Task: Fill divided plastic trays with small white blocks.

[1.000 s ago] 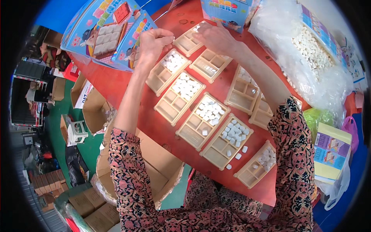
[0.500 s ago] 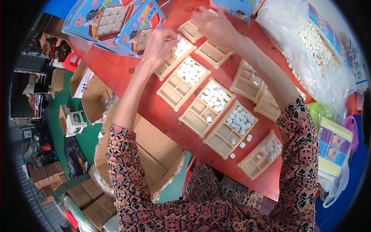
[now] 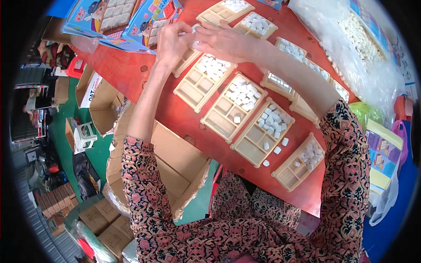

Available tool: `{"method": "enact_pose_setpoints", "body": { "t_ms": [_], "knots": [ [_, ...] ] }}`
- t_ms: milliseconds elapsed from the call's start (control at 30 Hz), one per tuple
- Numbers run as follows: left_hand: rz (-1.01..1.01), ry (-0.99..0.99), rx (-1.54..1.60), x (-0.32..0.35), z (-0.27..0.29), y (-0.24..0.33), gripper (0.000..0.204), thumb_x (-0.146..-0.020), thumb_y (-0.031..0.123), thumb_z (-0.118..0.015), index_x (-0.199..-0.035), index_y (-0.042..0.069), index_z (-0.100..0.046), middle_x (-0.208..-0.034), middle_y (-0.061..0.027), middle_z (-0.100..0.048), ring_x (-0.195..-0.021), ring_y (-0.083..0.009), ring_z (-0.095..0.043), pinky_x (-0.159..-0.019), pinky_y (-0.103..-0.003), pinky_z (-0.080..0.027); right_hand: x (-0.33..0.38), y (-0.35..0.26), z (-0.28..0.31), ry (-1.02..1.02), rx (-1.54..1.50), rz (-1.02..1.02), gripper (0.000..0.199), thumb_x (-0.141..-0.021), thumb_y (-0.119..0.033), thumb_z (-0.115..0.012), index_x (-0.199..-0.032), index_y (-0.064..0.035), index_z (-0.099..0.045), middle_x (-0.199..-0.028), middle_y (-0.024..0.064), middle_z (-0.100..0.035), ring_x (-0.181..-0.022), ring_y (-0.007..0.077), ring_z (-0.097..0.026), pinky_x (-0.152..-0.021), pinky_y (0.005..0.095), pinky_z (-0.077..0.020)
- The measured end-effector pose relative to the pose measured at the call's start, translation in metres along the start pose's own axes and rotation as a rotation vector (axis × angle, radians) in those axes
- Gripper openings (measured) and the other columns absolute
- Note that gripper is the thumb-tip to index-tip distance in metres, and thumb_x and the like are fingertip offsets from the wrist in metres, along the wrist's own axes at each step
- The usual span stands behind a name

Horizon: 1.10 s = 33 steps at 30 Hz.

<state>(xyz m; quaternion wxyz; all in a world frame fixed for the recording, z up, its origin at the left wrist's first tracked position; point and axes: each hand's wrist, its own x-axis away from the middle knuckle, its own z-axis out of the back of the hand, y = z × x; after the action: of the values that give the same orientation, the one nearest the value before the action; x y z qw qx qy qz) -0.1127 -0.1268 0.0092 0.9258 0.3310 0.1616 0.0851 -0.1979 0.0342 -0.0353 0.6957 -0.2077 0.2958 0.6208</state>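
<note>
My left hand (image 3: 172,43) is at the far left of the table, its fingers curled; what they hold, if anything, is hidden. Beside it, nearly touching, my right hand (image 3: 224,42) reaches across with fingers stretched out. A few white marshmallows (image 3: 195,44) show between the two hands. Beneath them lies a beige compartment tray (image 3: 183,64), mostly covered. Nearer stand more such trays, including one tray (image 3: 189,93) with marshmallows (image 3: 212,66) heaped in its far compartment. Another tray (image 3: 221,126) has a heap plus a single marshmallow (image 3: 237,119) in a small compartment.
Several loose marshmallows (image 3: 277,150) lie on the red tabletop (image 3: 175,125). Blue printed boxes (image 3: 127,24) stand at the far left. A clear bag of marshmallows (image 3: 351,48) fills the far right. A large open carton (image 3: 175,168) sits by the near left edge.
My right hand has come left and nearer, beside my left hand, which has shifted slightly left. The far trays and their marshmallows now show where my right hand was.
</note>
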Motion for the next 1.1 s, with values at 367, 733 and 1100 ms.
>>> {"method": "enact_pose_setpoints", "body": {
  "t_ms": [367, 733, 1100],
  "knots": [
    [0.096, -0.178, 0.387, 0.074, 0.013, 0.066, 0.008, -0.080, 0.001, -0.065, -0.086, -0.003, -0.068, -0.071, 0.0000, -0.060, -0.062, -0.0045, -0.049, -0.054, -0.022, -0.040, -0.004, -0.013, 0.130, -0.605, -0.665, -0.339, 0.012, -0.076, -0.008, -0.062, -0.071, 0.0020, -0.058, -0.072, 0.0136, -0.059, -0.069, 0.0265, -0.058, -0.066, 0.0340, -0.0461],
    [-0.039, -0.329, 0.316, 0.118, -0.021, 0.096, 0.010, -0.074, -0.004, -0.065, -0.083, -0.002, -0.063, -0.077, -0.0140, -0.058, -0.065, -0.0264, -0.058, -0.058, -0.036, -0.043, 0.049, -0.040, 0.133, -0.567, -0.480, -0.349, 0.009, -0.076, -0.005, -0.059, -0.083, 0.0010, -0.056, -0.080, 0.0181, -0.059, -0.084, 0.0357, -0.060, -0.069, 0.0422, -0.0481],
    [-0.222, -0.243, 0.106, 0.113, -0.033, 0.096, 0.008, -0.076, -0.002, -0.066, -0.084, -0.003, -0.062, -0.077, -0.0119, -0.060, -0.066, -0.0236, -0.059, -0.059, -0.034, -0.044, 0.055, -0.047, 0.134, -0.318, -0.390, -0.291, 0.009, -0.076, -0.003, -0.058, -0.084, 0.0011, -0.059, -0.084, 0.0199, -0.062, -0.083, 0.0354, -0.062, -0.066, 0.0440, -0.0487]
  ]
}}
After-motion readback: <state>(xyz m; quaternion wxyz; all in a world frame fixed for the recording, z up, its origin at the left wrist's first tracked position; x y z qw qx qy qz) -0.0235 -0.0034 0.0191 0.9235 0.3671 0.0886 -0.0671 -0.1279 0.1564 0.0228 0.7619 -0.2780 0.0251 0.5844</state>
